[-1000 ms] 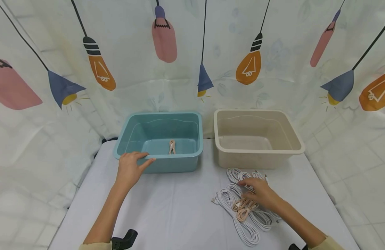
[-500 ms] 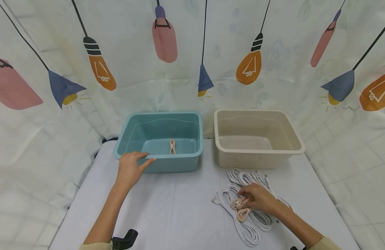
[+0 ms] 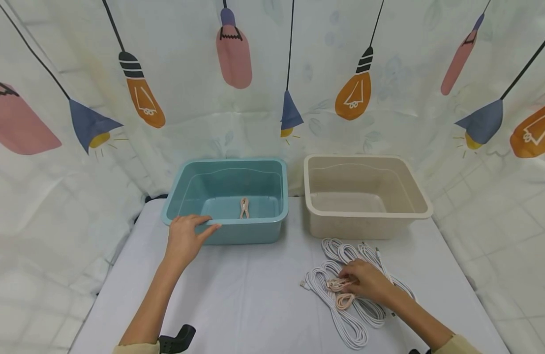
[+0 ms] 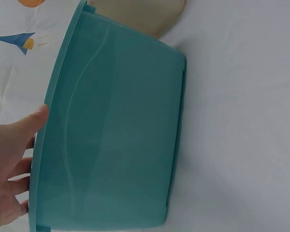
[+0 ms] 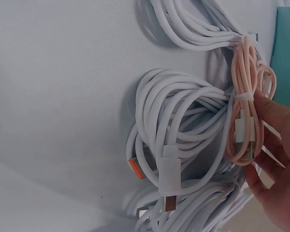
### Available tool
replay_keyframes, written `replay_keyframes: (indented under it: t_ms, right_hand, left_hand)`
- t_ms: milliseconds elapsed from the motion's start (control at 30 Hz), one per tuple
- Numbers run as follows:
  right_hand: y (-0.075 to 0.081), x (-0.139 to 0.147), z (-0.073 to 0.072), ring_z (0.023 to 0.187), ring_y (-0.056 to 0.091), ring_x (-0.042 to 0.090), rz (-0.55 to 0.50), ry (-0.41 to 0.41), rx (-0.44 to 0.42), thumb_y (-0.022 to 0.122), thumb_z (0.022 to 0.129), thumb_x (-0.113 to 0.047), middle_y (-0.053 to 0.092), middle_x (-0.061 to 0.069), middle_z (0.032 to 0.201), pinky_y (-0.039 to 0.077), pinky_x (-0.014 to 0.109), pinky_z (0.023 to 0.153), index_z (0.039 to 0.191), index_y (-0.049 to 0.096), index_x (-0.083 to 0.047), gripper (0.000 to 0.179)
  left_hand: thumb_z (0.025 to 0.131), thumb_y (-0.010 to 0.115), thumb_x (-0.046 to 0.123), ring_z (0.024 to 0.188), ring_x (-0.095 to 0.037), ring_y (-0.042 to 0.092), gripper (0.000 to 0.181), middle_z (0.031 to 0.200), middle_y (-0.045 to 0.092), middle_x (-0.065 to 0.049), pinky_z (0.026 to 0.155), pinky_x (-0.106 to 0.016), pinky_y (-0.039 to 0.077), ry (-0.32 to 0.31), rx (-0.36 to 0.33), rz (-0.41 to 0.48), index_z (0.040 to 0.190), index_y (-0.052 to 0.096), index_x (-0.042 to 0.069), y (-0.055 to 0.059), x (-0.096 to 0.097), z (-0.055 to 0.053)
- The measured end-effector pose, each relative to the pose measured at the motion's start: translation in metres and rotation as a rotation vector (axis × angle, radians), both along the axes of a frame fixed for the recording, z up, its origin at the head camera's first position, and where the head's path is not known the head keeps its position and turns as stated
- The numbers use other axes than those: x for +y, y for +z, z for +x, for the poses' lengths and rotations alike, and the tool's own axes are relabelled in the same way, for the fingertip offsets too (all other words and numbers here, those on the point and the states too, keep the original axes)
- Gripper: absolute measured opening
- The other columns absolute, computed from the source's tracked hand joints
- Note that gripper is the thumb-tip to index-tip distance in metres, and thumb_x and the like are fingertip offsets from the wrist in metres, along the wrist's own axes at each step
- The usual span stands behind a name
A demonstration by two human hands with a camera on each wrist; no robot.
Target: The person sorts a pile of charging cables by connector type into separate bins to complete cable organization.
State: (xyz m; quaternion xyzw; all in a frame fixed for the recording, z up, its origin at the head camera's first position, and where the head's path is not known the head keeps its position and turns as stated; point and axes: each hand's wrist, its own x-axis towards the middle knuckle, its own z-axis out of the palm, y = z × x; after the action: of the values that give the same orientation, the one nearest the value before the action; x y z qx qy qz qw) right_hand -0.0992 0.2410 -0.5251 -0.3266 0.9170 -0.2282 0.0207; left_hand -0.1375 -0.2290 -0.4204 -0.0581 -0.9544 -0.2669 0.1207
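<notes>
My left hand (image 3: pixel 184 242) holds the front rim of the teal bin (image 3: pixel 241 232), the thumb on the outer side and the fingers behind the rim in the left wrist view. Inside that bin lies a small tied peach cable (image 3: pixel 244 208). My right hand (image 3: pixel 367 281) pinches a coiled peach charging cable (image 5: pixel 242 72), bound in the middle with a white tie, its light plug folded against the coil. Another peach loop (image 3: pixel 345 301) shows just below it. Both lie over a pile of coiled white cables (image 3: pixel 349 329) with USB plugs.
A beige bin (image 3: pixel 370 227) stands right of the teal one, behind the cable pile. White cloth (image 3: pixel 255 300) covers the table. A patterned curtain (image 3: pixel 263 64) hangs behind and along both sides.
The right hand has lowered slightly onto the peach cable, taken it between thumb and fingers, and shifted its upper loops a little left. The left hand and both bins stay put.
</notes>
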Motion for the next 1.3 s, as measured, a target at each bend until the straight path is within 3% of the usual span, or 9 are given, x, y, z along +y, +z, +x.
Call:
replay_keyframes:
  t_ms: [267, 500, 833, 1033, 1300]
  right_hand:
    - [0.007, -0.002, -0.002, 0.092, 0.067, 0.019, -0.02, -0.015, 0.061, 0.088, 0.084, -0.019, 0.073, -0.002, 0.098, 0.058, 0.038, 0.081, 0.102, 0.078, -0.012, 0.021]
    - [0.02, -0.004, -0.006, 0.092, 0.066, 0.015, -0.045, -0.019, 0.026, 0.087, 0.085, -0.017, 0.073, -0.002, 0.099, 0.058, 0.036, 0.081, 0.104, 0.078, -0.011, 0.022]
    - [0.038, -0.008, -0.015, 0.085, 0.062, 0.011, -0.072, -0.014, 0.074, 0.088, 0.085, -0.017, 0.068, -0.008, 0.091, 0.056, 0.034, 0.074, 0.102, 0.077, -0.014, 0.021]
    - [0.05, -0.014, -0.021, 0.083, 0.064, 0.013, -0.085, -0.009, 0.095, 0.089, 0.084, -0.014, 0.068, -0.005, 0.091, 0.057, 0.032, 0.072, 0.103, 0.077, -0.012, 0.023]
    - [0.069, -0.026, -0.031, 0.082, 0.065, 0.014, -0.096, 0.016, 0.128, 0.088, 0.085, -0.012, 0.07, -0.003, 0.09, 0.057, 0.03, 0.07, 0.102, 0.076, -0.009, 0.021]
  left_hand:
    - [0.092, 0.083, 0.021, 0.12, -0.052, 0.065, 0.04, 0.121, 0.072, -0.031, 0.117, -0.076, 0.027, -0.003, 0.006, 0.006, 0.121, 0.076, -0.006, 0.001, 0.001, 0.0]
    - [0.093, 0.083, 0.023, 0.121, -0.052, 0.064, 0.041, 0.122, 0.072, -0.031, 0.116, -0.076, 0.027, -0.002, -0.008, 0.0, 0.121, 0.075, -0.006, 0.002, 0.001, 0.0]
    - [0.093, 0.083, 0.022, 0.119, -0.051, 0.065, 0.04, 0.12, 0.073, -0.03, 0.114, -0.074, 0.032, -0.009, 0.005, -0.006, 0.12, 0.076, -0.006, 0.002, 0.001, 0.0]
    - [0.092, 0.083, 0.024, 0.118, -0.051, 0.066, 0.041, 0.12, 0.073, -0.03, 0.113, -0.073, 0.035, -0.014, 0.008, -0.013, 0.12, 0.076, -0.005, 0.002, 0.0, 0.0]
    - [0.09, 0.086, 0.021, 0.112, -0.049, 0.069, 0.037, 0.114, 0.075, -0.028, 0.108, -0.071, 0.04, -0.035, 0.068, 0.006, 0.114, 0.078, -0.006, 0.002, 0.0, 0.001]
